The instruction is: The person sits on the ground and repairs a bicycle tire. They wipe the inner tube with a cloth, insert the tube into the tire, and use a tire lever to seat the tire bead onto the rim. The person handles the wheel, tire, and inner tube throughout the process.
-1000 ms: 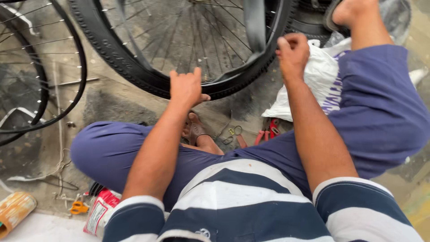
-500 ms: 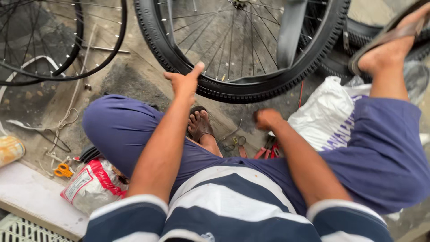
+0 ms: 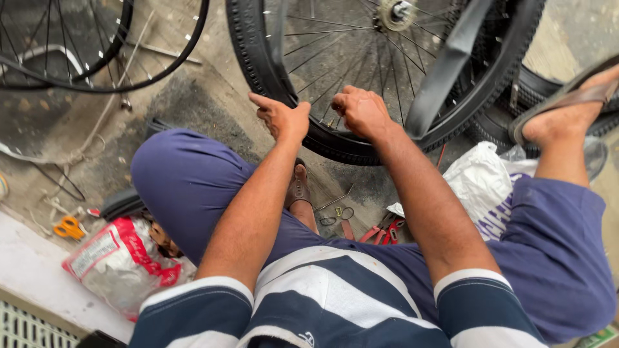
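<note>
I sit on the ground with a spoked bicycle wheel in front of me, its black knobby tyre (image 3: 258,64) facing my knees. My left hand (image 3: 280,119) presses on the tyre's near edge, index finger stretched out. My right hand (image 3: 361,113) is closed on the same edge just to the right, close beside the left. A loose black inner tube (image 3: 445,64) hangs across the spokes to the right. The hub (image 3: 394,9) shows at the top.
A second wheel (image 3: 97,84) lies at the upper left. Red-handled pliers (image 3: 383,231) and small metal pieces lie between my legs. A white plastic bag (image 3: 483,183) sits by my right thigh. Orange scissors (image 3: 69,227) and a red-and-clear packet (image 3: 119,264) lie at the left, on a pale ledge.
My right hand rose from near my lap to the tyre's edge, beside the left hand. The view shifted, bringing the wheel closer and more central.
</note>
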